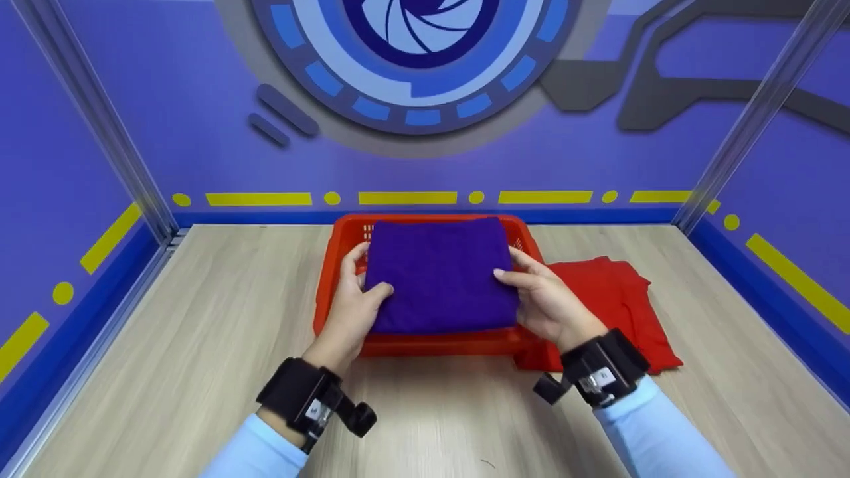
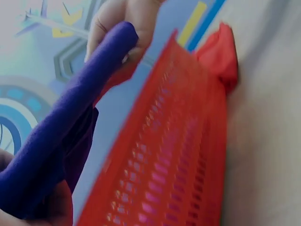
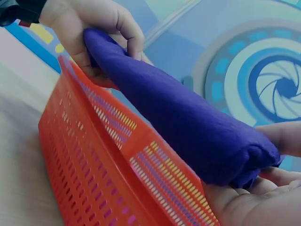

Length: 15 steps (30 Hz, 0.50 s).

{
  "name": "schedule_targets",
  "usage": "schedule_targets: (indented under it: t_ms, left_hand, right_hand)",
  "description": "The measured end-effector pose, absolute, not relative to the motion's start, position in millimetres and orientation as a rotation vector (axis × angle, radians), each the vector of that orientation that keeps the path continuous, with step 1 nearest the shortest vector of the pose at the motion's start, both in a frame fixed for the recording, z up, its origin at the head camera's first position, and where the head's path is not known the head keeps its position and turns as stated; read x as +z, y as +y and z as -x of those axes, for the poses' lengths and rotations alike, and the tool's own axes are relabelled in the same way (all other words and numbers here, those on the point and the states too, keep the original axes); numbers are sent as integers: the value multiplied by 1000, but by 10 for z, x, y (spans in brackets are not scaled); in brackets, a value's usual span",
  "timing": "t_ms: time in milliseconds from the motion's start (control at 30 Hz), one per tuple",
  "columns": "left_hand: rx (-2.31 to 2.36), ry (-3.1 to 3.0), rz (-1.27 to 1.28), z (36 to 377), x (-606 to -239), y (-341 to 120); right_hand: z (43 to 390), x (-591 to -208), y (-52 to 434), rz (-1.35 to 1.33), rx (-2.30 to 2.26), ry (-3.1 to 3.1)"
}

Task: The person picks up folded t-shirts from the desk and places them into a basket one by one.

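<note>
Wood table [image 1: 199, 345], purple walls; my left hand [image 1: 350, 307] and right hand [image 1: 544, 299] each grip the folded purple cloth [image 1: 439, 273] above red basket [image 1: 431, 343]; red garment [image 1: 621, 299] beside.

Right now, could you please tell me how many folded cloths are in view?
2. The purple cloth is held by both hands over the red basket; the red cloth lies on the table to the basket's right. More could be hidden inside the basket.

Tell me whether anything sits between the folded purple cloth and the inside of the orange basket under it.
Nothing visible does. Both hands, left hand and right hand, hold the purple cloth by its sides just above the orange basket. The basket floor is hidden.
</note>
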<state>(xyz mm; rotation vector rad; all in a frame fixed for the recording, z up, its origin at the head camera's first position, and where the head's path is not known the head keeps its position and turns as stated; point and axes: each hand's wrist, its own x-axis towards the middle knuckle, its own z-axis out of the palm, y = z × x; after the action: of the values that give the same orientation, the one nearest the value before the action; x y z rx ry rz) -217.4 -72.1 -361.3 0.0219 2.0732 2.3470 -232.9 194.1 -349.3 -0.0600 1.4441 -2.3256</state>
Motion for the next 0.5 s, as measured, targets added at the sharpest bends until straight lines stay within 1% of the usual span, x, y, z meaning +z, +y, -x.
schedule_targets:
  t_ms: [133, 367, 500]
  left_hand:
    - [2204, 2239, -79, 2273, -3672, -751]
    - [1646, 2704, -310, 2374, -3751, -749]
    - [1422, 2835, -362, 2391, -3793, -751]
  right_hand:
    - [2486, -3580, 1884, -2, -2309, 1486]
    - [2655, -3737, 1871, -87, -2212, 1610]
    - [2695, -3787, 1833, -113, -2170, 1655]
